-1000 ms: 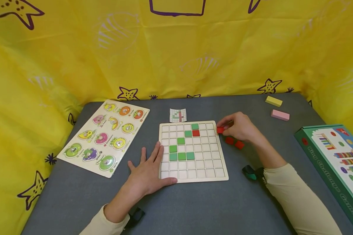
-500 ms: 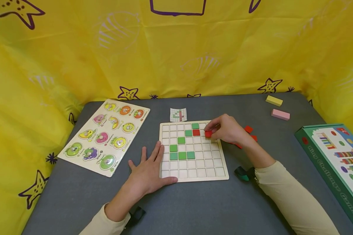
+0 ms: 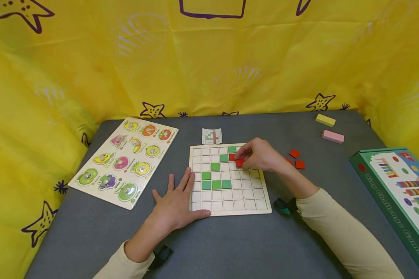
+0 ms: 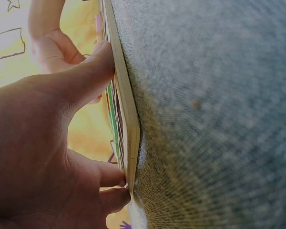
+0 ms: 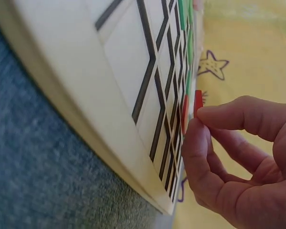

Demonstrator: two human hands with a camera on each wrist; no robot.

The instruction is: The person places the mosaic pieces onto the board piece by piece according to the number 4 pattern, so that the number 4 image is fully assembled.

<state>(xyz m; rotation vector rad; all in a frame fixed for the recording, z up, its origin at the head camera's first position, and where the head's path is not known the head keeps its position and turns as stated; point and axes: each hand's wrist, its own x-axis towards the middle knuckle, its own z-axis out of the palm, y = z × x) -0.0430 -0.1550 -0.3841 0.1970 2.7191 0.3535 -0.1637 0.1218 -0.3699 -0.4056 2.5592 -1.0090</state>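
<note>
Since a second ago, when still out past the board's edge picking from the loose red squares (image 3: 296, 159), now well in over the grid board (image 3: 229, 205). Right hand (image 3: 262, 157) pinching a red tile (image 3: 239, 162) between thumb and fingertips (image 5: 200, 138), held just off the cells, right beside the red one already seated (image 3: 232, 157). Looks like the carry is basically over and only the drop into a cell is left. Left hand (image 3: 176, 201) lying flat and spread, same as before, thumb hooked along the board's near edge, fingers against its side, holding nothing.
</note>
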